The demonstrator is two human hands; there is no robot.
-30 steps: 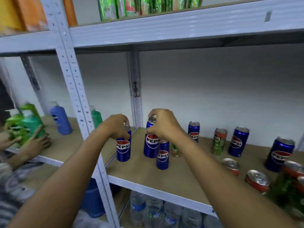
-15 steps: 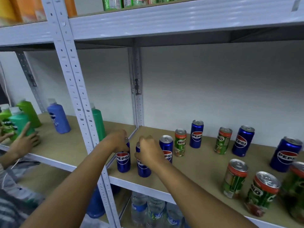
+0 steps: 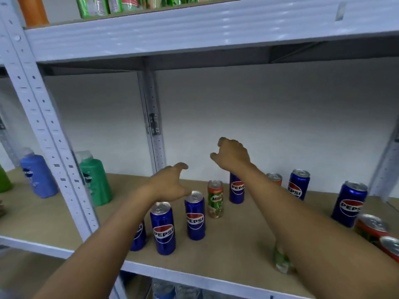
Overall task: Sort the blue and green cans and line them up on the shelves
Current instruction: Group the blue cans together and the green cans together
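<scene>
Both hands (image 3: 170, 182) (image 3: 232, 155) empty above shelf (image 3: 233, 244).

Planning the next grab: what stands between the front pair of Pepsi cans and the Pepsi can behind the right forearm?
In the head view, one green Milo can stands upright between the nearer Pepsi can and the back Pepsi can, touching neither.

One camera sits on the person's head. It looks forward and a bit down, close to the shelf (image 3: 226, 251) at arm's reach.
</scene>
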